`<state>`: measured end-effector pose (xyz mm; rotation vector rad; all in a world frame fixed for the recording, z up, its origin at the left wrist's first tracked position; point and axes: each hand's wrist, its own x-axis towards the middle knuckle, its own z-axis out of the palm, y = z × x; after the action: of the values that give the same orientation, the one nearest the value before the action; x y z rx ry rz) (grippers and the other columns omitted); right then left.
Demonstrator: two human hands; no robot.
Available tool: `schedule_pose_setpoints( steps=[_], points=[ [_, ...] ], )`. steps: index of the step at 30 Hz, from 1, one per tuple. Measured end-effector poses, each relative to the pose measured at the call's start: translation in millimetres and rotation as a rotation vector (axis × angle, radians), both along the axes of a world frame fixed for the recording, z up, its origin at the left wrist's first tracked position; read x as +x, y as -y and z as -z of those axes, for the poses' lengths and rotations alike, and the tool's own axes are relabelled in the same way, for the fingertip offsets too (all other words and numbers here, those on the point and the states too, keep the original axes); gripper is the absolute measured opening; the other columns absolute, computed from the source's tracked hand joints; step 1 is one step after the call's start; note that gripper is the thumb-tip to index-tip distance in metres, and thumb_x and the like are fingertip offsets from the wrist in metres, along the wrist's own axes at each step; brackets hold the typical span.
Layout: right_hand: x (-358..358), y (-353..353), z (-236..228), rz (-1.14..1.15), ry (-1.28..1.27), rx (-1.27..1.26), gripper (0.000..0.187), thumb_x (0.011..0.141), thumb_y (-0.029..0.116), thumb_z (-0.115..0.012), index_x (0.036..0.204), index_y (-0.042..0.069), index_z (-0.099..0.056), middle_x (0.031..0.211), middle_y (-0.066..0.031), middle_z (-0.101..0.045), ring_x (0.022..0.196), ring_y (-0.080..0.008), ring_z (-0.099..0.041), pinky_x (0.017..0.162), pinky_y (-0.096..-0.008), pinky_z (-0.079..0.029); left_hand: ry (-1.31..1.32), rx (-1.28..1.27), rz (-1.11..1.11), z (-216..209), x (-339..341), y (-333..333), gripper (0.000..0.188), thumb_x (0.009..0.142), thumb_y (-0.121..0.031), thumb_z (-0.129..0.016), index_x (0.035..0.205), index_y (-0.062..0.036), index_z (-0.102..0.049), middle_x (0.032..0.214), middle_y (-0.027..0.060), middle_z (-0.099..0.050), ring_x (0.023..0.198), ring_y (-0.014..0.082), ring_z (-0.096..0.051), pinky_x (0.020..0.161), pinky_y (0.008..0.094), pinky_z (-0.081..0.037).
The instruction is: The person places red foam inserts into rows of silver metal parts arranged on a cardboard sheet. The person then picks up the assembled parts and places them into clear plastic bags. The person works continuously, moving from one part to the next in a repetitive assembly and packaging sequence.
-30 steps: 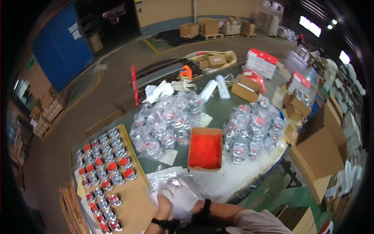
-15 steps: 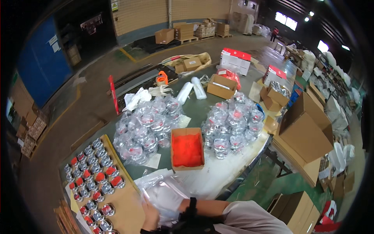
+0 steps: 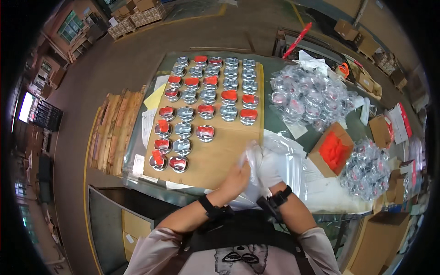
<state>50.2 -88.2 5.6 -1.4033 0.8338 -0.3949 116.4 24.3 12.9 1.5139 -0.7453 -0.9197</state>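
Observation:
My left hand (image 3: 237,181), bare, pinches the edge of a clear plastic bag (image 3: 252,160) at the front of the table. On the bag's other side is my right hand (image 3: 269,170) in a white glove, its fingers closed on the plastic. The bag is blurred, and I cannot make out anything inside it. More flat clear bags (image 3: 292,170) lie beside the right hand. To the left, rows of silver metal pistons (image 3: 183,130) stand on a brown cardboard sheet (image 3: 224,158), several with red pieces on top.
An open carton (image 3: 319,161) of red pieces (image 3: 335,150) stands to the right. Two heaps of bagged pistons, one farther back (image 3: 311,98) and one at the right (image 3: 366,169), lie around it. Wooden boards (image 3: 112,133) stand left of the table, and a large carton (image 3: 378,240) at lower right.
The view has swung left, toward the rows of pistons. My hands, earlier spread at the pile of flat bags, are now close together with a bag between them.

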Motion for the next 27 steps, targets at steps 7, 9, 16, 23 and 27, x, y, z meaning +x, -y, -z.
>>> schedule_pose_setpoints(
  steps=[7,9,16,23,27],
  points=[
    [3,-53,32,0.532,0.146,0.254,0.034,0.103,0.033,-0.045,0.109,0.003,-0.061,0.091,-0.0063,-0.065,0.081,-0.0153,-0.064,0.068,-0.0288,-0.051,0.789,0.439,0.15,-42,104,21,0.049,0.09,-0.04,-0.062,0.111,0.0032,-0.057,0.094,0.0255,-0.062,0.092,0.044,-0.06,0.081,0.0457,-0.048],
    [-18,-76,37,0.583,0.174,0.378,0.036,0.103,0.034,-0.045,0.117,0.003,-0.056,0.099,-0.0078,-0.064,0.085,-0.0165,-0.064,0.07,-0.0284,-0.052,1.144,0.21,-0.01,-43,108,24,0.047,0.087,-0.038,-0.066,0.11,0.0029,-0.057,0.094,0.0245,-0.062,0.091,0.0416,-0.061,0.08,0.0455,-0.049],
    [-95,-51,57,-0.065,-0.43,0.148,0.027,0.095,0.022,-0.059,0.105,-0.003,-0.063,0.085,-0.0083,-0.066,0.078,-0.0117,-0.06,0.066,-0.0256,-0.05,0.929,0.443,0.404,98,52,-14,0.033,0.083,-0.031,-0.071,0.101,-0.0052,-0.063,0.088,0.0147,-0.064,0.083,0.0325,-0.064,0.068,0.0426,-0.05],
    [-67,-25,35,-0.14,-0.317,-0.296,0.032,0.089,0.02,-0.068,0.11,-0.003,-0.064,0.072,-0.0024,-0.061,0.065,-0.0092,-0.054,0.062,-0.0255,-0.048,0.51,0.299,0.437,41,72,-34,0.024,0.079,-0.027,-0.074,0.088,-0.0051,-0.067,0.088,0.0111,-0.067,0.087,0.0291,-0.064,0.071,0.039,-0.051],
    [-27,-33,14,-0.134,-0.346,-0.115,0.027,0.082,0.018,-0.075,0.098,-0.004,-0.069,0.07,-0.0053,-0.064,0.065,-0.0096,-0.057,0.061,-0.0264,-0.048,0.617,0.146,0.263,30,82,-56,0.035,0.079,-0.029,-0.077,0.097,-0.003,-0.063,0.092,0.0107,-0.063,0.079,0.0255,-0.063,0.067,0.0359,-0.05]
  ],
)
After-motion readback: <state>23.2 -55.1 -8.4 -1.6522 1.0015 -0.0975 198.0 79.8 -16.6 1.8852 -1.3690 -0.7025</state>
